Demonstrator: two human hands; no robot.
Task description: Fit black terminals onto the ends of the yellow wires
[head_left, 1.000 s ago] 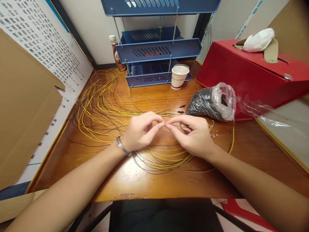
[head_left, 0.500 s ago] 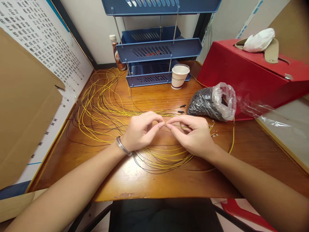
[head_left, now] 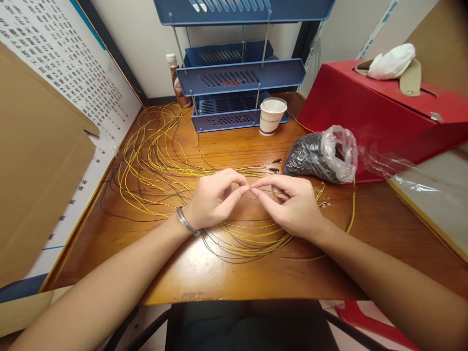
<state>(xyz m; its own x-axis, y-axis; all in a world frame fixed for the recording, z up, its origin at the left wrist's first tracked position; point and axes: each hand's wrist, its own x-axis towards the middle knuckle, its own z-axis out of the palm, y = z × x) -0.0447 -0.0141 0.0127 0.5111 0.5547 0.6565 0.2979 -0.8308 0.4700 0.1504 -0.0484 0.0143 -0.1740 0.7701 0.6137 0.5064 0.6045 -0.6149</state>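
Note:
Above the middle of the table, my left hand (head_left: 221, 195) and my right hand (head_left: 292, 202) meet fingertip to fingertip, each in a thumb-and-forefinger pinch. A thin wire (head_left: 272, 190) runs from the right fingertips back under that hand. What the left fingertips pinch is too small to make out. Yellow and black wires (head_left: 248, 237) curve in loops on the table below both hands. More of the same wires (head_left: 146, 161) lie in a loose tangle to the left. Two small black connectors (head_left: 274, 170) on wire ends rest just beyond my hands.
A clear plastic bag of small black pieces (head_left: 307, 155) lies beyond my right hand, before a red box (head_left: 365, 112). A paper cup (head_left: 272, 117), a blue tiered rack (head_left: 241, 78) and a bottle (head_left: 179, 85) stand at the back. Cardboard (head_left: 40, 170) leans at left.

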